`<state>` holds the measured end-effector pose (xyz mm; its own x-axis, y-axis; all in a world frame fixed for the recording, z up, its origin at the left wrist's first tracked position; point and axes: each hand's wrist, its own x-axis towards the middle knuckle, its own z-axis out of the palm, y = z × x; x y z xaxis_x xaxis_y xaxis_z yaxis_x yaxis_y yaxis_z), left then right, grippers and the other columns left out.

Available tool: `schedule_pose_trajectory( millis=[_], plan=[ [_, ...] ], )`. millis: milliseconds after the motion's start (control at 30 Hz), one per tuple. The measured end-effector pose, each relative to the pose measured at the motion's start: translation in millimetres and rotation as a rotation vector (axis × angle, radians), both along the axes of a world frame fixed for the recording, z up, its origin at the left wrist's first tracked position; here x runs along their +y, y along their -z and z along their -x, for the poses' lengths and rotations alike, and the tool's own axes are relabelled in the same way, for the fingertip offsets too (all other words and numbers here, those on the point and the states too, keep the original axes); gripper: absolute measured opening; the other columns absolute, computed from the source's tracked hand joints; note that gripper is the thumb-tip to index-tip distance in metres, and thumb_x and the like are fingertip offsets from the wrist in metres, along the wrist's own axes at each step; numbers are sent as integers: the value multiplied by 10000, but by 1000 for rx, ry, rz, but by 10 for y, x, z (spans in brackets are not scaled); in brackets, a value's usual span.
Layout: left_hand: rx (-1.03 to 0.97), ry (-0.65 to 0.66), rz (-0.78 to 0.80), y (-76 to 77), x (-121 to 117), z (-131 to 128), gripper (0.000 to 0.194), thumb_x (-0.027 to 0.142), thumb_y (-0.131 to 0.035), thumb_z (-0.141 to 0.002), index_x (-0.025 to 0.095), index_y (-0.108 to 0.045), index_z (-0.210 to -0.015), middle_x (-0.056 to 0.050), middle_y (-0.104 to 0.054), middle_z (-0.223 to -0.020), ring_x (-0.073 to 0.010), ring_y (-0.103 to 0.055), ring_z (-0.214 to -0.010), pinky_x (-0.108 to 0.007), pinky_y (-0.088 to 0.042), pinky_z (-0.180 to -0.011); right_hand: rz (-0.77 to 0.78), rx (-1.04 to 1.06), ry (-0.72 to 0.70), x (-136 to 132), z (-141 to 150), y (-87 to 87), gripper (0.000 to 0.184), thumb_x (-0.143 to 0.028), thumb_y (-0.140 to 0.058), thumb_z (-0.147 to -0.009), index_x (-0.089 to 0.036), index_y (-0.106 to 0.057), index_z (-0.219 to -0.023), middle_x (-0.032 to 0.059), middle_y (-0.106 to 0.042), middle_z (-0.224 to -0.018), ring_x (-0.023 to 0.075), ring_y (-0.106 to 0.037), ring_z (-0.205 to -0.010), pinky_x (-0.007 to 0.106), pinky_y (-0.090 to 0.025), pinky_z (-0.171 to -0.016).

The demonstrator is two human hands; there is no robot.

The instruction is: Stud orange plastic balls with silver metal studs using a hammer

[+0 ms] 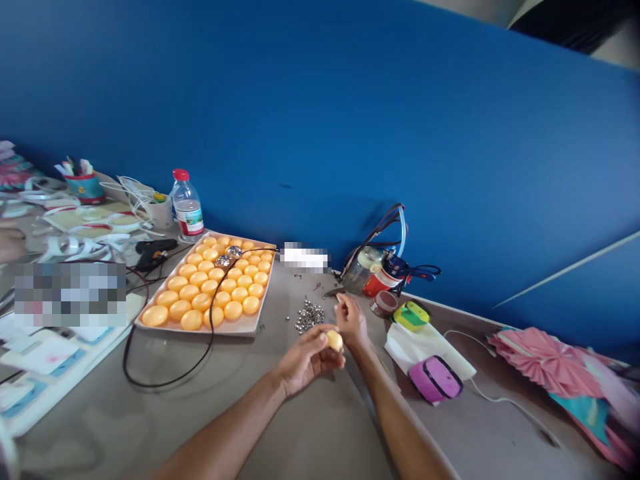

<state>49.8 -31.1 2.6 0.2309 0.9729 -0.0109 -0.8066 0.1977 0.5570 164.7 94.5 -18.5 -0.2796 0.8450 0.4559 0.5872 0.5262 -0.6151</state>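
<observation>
My left hand (307,360) is closed around an orange ping-pong ball (335,341), holding it above the grey table. Just beyond it, my right hand (351,321) has its fingers bent and pinched together; whatever is between them is too small or hidden to make out. Left of the right fingers lies a pile of small shiny silver studs (309,315). To the left, a shallow tray (240,328) carries rows of similar orange balls (201,302). Two balls covered in silver (224,261) rest among them.
A black cable (170,385) loops over the tray and table. Behind stand a water bottle (189,210) and a clear jar (357,273). Right of my arm are a purple case (436,379) and pink pleated fabric (543,360). A glue gun (154,253) lies left, near another person's hand (11,244).
</observation>
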Motion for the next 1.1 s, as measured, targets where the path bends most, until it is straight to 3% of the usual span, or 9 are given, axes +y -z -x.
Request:
schedule_pose_trajectory(
  millis=[100,233,367,467,567,700,867,1000,1100],
  plan=[
    [-87,-174,82,26,76,87,343,260,-585,-784,180,-522,-1112,-88,-652,-881,-179,-646,-738,-343,-479,-766,24,35,-30,-84,106,-1,318,-222,-402,-795,-128,-562,-1054,65,-581,-812,170,-542,-746,296,-452,-701],
    [-155,-278,112,40,126,184,354,245,-569,-794,178,-498,-1134,-84,-655,-884,-169,-642,-750,-349,-477,-800,-57,-2,-29,-151,93,7,324,-222,-366,-820,-132,-558,-1065,80,-590,-848,186,-536,-823,315,-427,-758],
    [-185,-290,162,61,158,204,318,290,-531,-822,144,-512,-1104,-98,-656,-861,-150,-632,-703,-318,-490,-759,-116,-244,223,-94,-92,-4,357,-251,-399,-821,-135,-535,-1130,125,-574,-1024,242,-491,-988,369,-370,-840],
    [-193,-275,155,72,164,198,321,288,-534,-822,150,-513,-1111,-95,-653,-872,-152,-632,-723,-329,-486,-782,-10,-503,375,-45,-194,-21,374,-291,-460,-803,-141,-538,-1136,142,-546,-1095,283,-474,-1017,391,-351,-834],
    [-171,-267,100,57,148,192,330,231,-570,-799,185,-511,-1120,-81,-650,-907,-167,-636,-793,-351,-465,-838,114,-682,332,-24,-216,-39,293,-318,-457,-817,-155,-592,-1018,129,-569,-1031,269,-510,-958,366,-362,-792],
    [-154,-255,94,28,131,184,341,155,-618,-751,204,-534,-1078,-61,-651,-932,-190,-633,-871,-362,-435,-893,161,-748,288,-19,-210,-47,240,-252,-409,-847,-158,-587,-976,110,-580,-984,222,-541,-907,312,-377,-748],
    [-146,-255,88,11,136,175,291,124,-648,-720,185,-572,-994,-62,-658,-917,-200,-628,-904,-379,-420,-918,126,-674,256,-8,-247,-14,233,-217,-369,-864,-145,-582,-929,121,-573,-934,198,-559,-828,291,-399,-703],
    [-139,-288,109,8,137,183,280,119,-644,-724,188,-567,-984,-63,-662,-891,-192,-636,-874,-362,-448,-879,-5,-399,202,-2,-268,-42,277,-212,-352,-850,-143,-553,-1027,144,-555,-984,194,-560,-755,305,-422,-652],
    [-162,-344,144,30,152,206,288,158,-617,-756,202,-550,-1032,-60,-659,-882,-170,-640,-808,-336,-481,-815,-81,-155,40,-33,-251,-169,268,-239,-375,-826,-159,-567,-996,121,-570,-930,203,-549,-798,318,-431,-702]
  ],
)
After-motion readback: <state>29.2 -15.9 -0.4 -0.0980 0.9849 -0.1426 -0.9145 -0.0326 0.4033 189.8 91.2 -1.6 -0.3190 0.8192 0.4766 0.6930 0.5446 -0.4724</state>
